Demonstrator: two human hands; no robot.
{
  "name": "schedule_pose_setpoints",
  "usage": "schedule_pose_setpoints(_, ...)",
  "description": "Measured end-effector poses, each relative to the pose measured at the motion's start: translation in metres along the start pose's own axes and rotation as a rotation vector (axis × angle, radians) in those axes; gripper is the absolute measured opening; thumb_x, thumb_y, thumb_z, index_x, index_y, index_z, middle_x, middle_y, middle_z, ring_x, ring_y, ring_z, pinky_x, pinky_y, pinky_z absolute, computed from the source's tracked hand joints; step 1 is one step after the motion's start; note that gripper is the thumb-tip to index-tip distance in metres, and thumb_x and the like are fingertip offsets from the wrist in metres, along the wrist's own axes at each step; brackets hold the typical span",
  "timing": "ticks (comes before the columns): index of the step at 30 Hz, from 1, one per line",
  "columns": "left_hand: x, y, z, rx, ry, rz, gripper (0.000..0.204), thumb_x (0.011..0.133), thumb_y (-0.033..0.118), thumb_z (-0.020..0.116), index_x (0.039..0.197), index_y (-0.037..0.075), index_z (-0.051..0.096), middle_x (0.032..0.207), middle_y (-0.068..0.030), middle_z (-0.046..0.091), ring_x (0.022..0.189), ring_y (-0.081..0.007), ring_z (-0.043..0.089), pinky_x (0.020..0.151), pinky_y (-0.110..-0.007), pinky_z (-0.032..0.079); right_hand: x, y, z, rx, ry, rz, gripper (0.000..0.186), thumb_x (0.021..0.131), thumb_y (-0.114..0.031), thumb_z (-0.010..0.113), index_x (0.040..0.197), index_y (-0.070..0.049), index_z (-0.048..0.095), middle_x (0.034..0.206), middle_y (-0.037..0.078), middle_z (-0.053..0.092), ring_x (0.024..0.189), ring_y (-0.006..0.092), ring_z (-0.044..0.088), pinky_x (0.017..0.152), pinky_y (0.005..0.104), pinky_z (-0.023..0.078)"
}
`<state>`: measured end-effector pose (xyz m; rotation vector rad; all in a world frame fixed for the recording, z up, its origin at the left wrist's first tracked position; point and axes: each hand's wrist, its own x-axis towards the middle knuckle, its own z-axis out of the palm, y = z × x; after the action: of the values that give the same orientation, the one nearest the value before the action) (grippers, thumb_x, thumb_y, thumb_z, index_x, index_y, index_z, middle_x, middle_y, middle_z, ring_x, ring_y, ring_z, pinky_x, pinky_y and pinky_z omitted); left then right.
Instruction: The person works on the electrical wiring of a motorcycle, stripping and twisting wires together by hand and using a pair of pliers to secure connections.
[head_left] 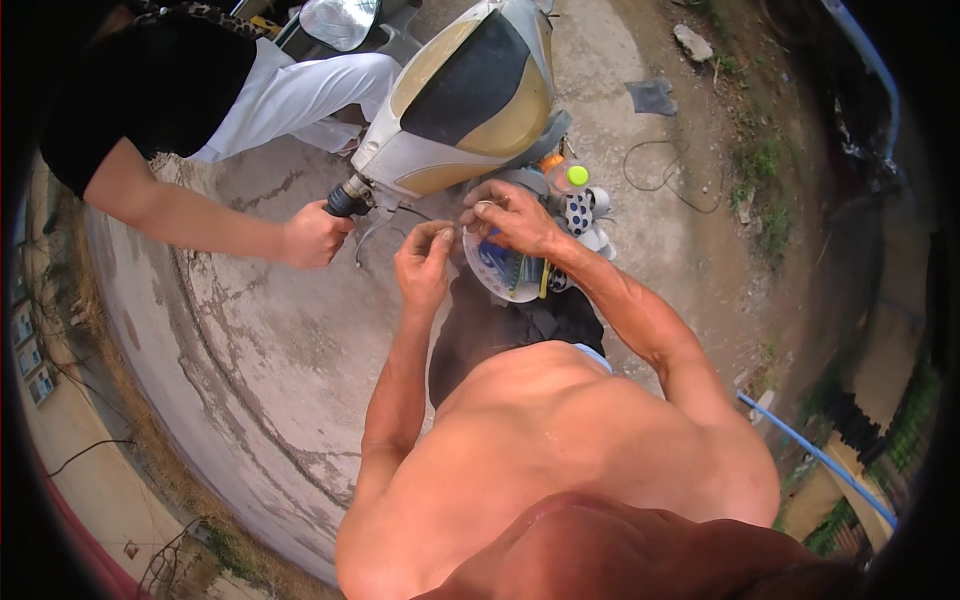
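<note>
My left hand [428, 258] and my right hand [508, 218] are raised close together over a round pale tray [490, 288], each with fingertips pinched; what they hold is too small to make out. The tray holds blue items [500, 258] and something long and yellow [544, 280]. A scooter's gold, white and dark front panel [470, 85] stands just beyond my hands, with thin cables [405, 215] hanging below it. A person's hand [318, 238] grips the scooter's black handlebar grip [345, 200] at the left.
The co-worker [150, 80] in dark top and white trousers is at upper left. A green-capped bottle [576, 176] and patterned white items [580, 212] sit beside the tray. A dark flat piece [651, 98], rock [692, 42] and wire loop [650, 185] lie right. A blue pipe [810, 450] runs lower right.
</note>
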<state>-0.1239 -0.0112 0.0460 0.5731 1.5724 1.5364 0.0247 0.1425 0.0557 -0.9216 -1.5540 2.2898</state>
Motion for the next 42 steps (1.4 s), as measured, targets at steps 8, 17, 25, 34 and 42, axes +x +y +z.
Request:
schedule_pose_setpoints(8,0.002,0.012,0.017,-0.104,0.003,-0.061,0.02,0.104,0.012,0.067,0.116,-0.004,0.074,0.099,-0.0094,0.076,0.085,-0.0146,0.068,0.08,-0.03,0.055,-0.003,-0.002,-0.008,0.014,-0.073,-0.056,0.036,0.101,-0.006,0.054,0.134,0.005,0.059,0.112,0.014,0.075,0.098,0.0169,0.073,0.078,0.0289,0.057)
schedule_pose_setpoints(17,0.003,0.009,0.024,0.018,0.031,0.041,0.017,0.104,0.012,0.069,0.11,-0.002,0.075,0.092,-0.0054,0.073,0.084,-0.0125,0.066,0.079,-0.028,0.053,-0.007,0.002,-0.025,0.181,-0.108,-0.066,0.053,0.096,0.004,0.042,0.149,0.005,0.046,0.133,0.02,0.067,0.114,0.0247,0.072,0.09,0.0337,0.058)
schedule_pose_setpoints(25,0.0,0.011,0.032,0.099,-0.018,0.082,0.016,0.104,0.011,0.068,0.111,-0.002,0.075,0.093,-0.0042,0.073,0.086,-0.0117,0.067,0.08,-0.027,0.053,-0.017,-0.004,-0.03,0.011,0.039,-0.101,0.03,0.109,-0.01,0.051,0.129,0.007,0.066,0.114,0.012,0.075,0.096,0.0172,0.075,0.083,0.0297,0.061)
schedule_pose_setpoints(34,0.006,0.015,0.029,0.188,-0.072,0.158,0.015,0.103,0.008,0.068,0.111,-0.004,0.074,0.099,-0.0046,0.071,0.09,-0.0122,0.068,0.082,-0.027,0.056,-0.013,0.01,-0.023,-0.136,0.089,-0.154,0.025,0.103,-0.015,0.065,0.119,0.002,0.074,0.093,0.008,0.076,0.081,0.0116,0.071,0.071,0.0285,0.058)
schedule_pose_setpoints(42,0.005,0.011,0.031,0.227,-0.021,0.159,0.016,0.102,0.007,0.069,0.113,-0.004,0.074,0.103,-0.0061,0.073,0.091,-0.0129,0.069,0.082,-0.028,0.058,-0.007,0.015,-0.016,-0.174,0.094,-0.137,0.023,0.102,-0.014,0.07,0.111,0.007,0.07,0.092,0.009,0.075,0.087,0.0136,0.072,0.079,0.0299,0.058)
